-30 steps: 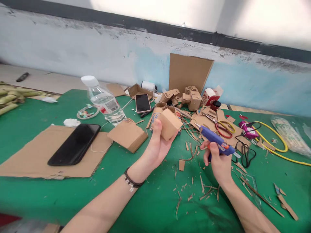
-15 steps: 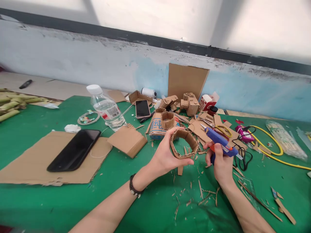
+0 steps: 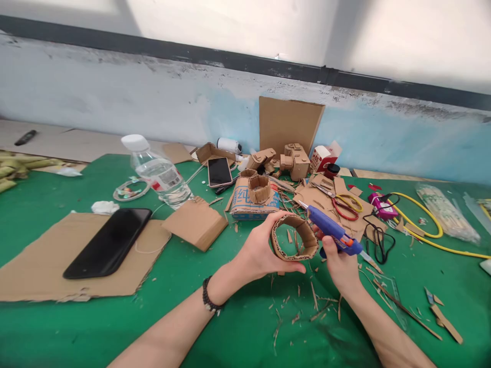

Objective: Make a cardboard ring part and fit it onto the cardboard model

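Observation:
My left hand [image 3: 264,248] is closed around the left side of a cardboard ring [image 3: 306,236], thumb below and fingers over the top. The ring is held up off the table with its open end facing me. A blue hot glue gun [image 3: 333,231] is gripped in my right hand [image 3: 339,263], its nozzle pointing up and left, just above the ring's upper right rim. Whether the nozzle touches the ring I cannot tell. Behind the ring, smaller cardboard rings [image 3: 259,190] stand on a blue-printed packet [image 3: 240,204].
A cardboard camera model [image 3: 295,161], scissors [image 3: 345,204] and cardboard scraps lie beyond my hands. To the left are a water bottle [image 3: 161,176], a cardboard block [image 3: 195,222] and a black phone [image 3: 109,243] on a cardboard sheet [image 3: 34,260]. A yellow cable [image 3: 431,217] runs at the right.
The glue gun has moved left and now has its nozzle by the ring's upper rim. The ring sits slightly lower in view, still in my left hand. The view has shifted slightly.

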A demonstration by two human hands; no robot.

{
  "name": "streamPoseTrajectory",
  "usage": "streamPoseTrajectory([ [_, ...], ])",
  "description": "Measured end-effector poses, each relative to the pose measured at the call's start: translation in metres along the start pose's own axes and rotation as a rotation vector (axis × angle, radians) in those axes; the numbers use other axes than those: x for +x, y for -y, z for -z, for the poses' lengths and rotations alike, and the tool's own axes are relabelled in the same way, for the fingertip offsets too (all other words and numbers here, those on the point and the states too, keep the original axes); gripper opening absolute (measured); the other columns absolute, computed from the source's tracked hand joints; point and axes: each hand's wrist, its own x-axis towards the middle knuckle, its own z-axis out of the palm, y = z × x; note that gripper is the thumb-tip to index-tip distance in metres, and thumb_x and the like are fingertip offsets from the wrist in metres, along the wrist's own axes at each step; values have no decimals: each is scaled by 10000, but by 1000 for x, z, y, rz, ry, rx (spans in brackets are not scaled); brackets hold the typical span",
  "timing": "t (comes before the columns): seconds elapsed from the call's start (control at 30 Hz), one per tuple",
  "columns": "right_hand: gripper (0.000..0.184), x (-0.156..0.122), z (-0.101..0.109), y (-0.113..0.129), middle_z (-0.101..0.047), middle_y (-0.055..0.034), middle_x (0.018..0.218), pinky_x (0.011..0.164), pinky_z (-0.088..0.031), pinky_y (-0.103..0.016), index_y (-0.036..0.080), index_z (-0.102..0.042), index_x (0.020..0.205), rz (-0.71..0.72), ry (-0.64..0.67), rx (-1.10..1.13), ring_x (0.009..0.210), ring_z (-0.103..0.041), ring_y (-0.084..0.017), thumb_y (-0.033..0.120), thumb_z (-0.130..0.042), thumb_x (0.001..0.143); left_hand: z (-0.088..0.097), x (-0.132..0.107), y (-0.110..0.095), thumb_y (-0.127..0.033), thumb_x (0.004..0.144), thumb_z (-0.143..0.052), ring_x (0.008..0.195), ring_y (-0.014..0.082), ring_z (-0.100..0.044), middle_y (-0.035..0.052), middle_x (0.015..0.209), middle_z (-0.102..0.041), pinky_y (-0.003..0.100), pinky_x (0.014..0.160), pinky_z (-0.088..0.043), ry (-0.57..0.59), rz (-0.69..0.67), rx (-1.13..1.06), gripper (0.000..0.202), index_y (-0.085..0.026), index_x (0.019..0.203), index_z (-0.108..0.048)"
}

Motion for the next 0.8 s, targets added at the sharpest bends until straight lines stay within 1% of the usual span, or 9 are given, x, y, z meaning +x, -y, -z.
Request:
streamPoseTrajectory([
  [0.07,373,-2,-4,-1,-861,-80,1089,965,-686,-443,266,-815,1154,-22,-11,-3,1042,-826,-314,607,-740,1025,-3,-1,5,-673,503,-1089,1361,394,-732,163,1432,-752,515,1241,-547,20,-9,0,1192,-221,1486,-590],
  [0.13,384,-5,-8,0,-869,-83,1130,991,-692,-461,279,-815,1156,-42,-14,18,1068,-830,-317,628,-749,1010,-6,-2,10,-691,514,-1078,1357,392,-739,168,1440,-754,508,1240,-554,40,-21,2,1206,-219,1507,-583],
  [0.2,355,-7,-11,3,-870,-81,1146,998,-698,-471,294,-810,1133,-56,-17,44,1074,-833,-316,621,-753,1009,-8,-3,14,-689,534,-1071,1348,390,-748,172,1443,-757,505,1233,-565,58,-42,-1,1192,-219,1514,-581],
  [0.33,292,-10,-13,6,-862,-77,1144,945,-709,-461,298,-799,1131,-90,-47,76,1035,-839,-309,558,-786,1000,-11,-3,20,-669,576,-1063,1367,390,-745,179,1478,-746,497,1225,-578,86,-95,-27,1137,-227,1509,-587],
  [0.43,258,-12,-11,4,-851,-62,1087,866,-707,-434,295,-786,1061,-121,-75,40,923,-826,-286,538,-811,978,-11,-4,23,-656,578,-1069,1392,391,-734,187,1529,-721,494,1230,-577,93,-110,-18,1171,-230,1544,-562],
  [0.5,265,-13,-11,2,-846,-53,1056,836,-701,-413,283,-774,1025,-141,-75,35,886,-813,-271,538,-819,967,-11,-4,24,-664,568,-1069,1387,391,-737,186,1527,-724,499,1245,-565,93,-104,-5,1182,-231,1547,-568],
  [0.63,261,-13,-13,5,-844,-35,997,841,-690,-362,251,-778,1027,-142,-67,57,880,-811,-244,502,-812,966,-11,-6,25,-696,538,-1067,1370,388,-747,175,1502,-743,511,1297,-516,89,-73,-5,1189,-237,1529,-595],
  [0.77,160,-10,-15,14,-858,-23,976,849,-691,-334,261,-796,1001,-92,-60,70,876,-830,-232,418,-795,968,-12,-7,24,-690,538,-1070,1333,378,-769,170,1453,-770,503,1251,-560,96,-50,-37,1223,-239,1557,-566],
  [0.8,141,-10,-16,16,-862,-24,981,849,-693,-333,264,-802,992,-82,-59,70,881,-834,-234,402,-793,966,-12,-7,24,-684,537,-1073,1329,378,-771,167,1444,-775,510,1262,-551,100,-53,-34,1225,-239,1558,-564],
])
